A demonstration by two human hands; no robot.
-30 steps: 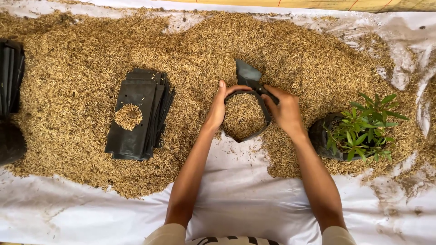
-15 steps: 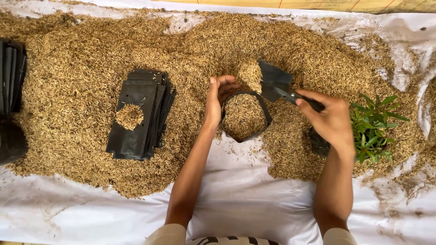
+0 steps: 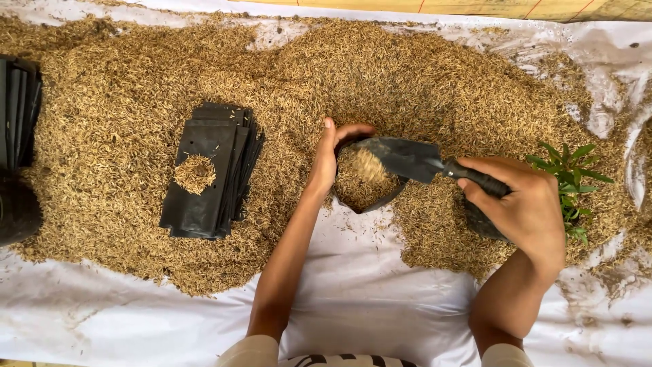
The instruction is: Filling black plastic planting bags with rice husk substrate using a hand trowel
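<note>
My left hand [image 3: 327, 158] grips the left rim of an open black grow bag [image 3: 373, 198] part-filled with rice husk. My right hand [image 3: 523, 204] holds the black handle of a dark trowel [image 3: 407, 158], its blade tilted over the bag's mouth with husk sliding off it. The bag sits at the near edge of a wide heap of rice husk [image 3: 407, 75].
A stack of flat black bags [image 3: 210, 170] with a small husk pile on top lies to the left. More black bags [image 3: 17, 115] stand at the far left edge. A small green plant [image 3: 570, 177] in a black bag sits behind my right hand. White sheet [image 3: 367, 299] underneath.
My right hand left the bag's rim, took the trowel out to the right for husk, and now brings the blade back over the bag. The left hand keeps its hold on the rim.
</note>
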